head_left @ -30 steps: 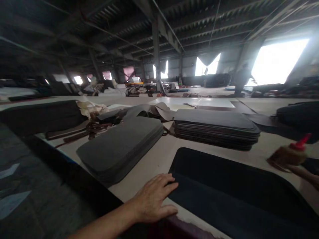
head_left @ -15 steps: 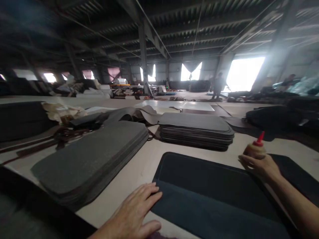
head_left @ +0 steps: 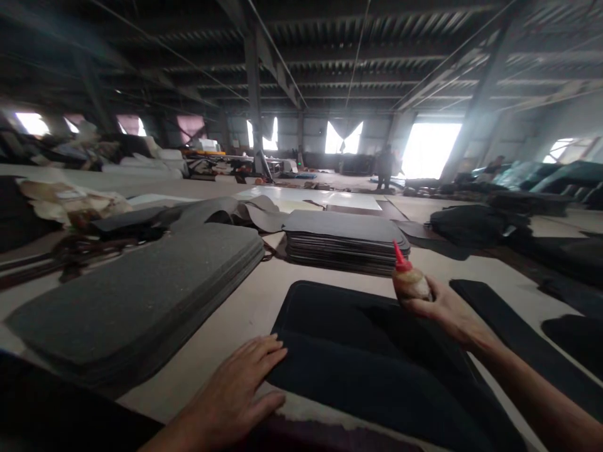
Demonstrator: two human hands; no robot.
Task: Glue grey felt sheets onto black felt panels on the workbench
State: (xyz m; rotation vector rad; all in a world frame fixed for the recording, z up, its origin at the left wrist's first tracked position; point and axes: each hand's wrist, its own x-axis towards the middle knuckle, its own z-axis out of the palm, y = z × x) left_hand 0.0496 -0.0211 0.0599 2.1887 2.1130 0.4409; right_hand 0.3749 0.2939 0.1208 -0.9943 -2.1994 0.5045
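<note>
A dark mat-shaped panel (head_left: 358, 351) lies on the pale table (head_left: 245, 307) in front of me. My left hand (head_left: 238, 389) rests flat and open on the table, fingertips touching the panel's left edge. My right hand (head_left: 440, 307) is closed around a small squeeze bottle with a red pointed cap (head_left: 407, 279), held upright above the panel's far right part.
A stack of grey panels (head_left: 136, 301) lies to the left and another stack (head_left: 346, 242) behind the dark panel. Dark strips (head_left: 513, 342) lie at the right. Crumpled paper and scraps (head_left: 70, 204) sit far left. People stand far off near the bright doorway (head_left: 384, 166).
My right hand has carried the bottle in from the right edge to above the panel. The view has swung to the right. My left hand stays flat at the panel's edge.
</note>
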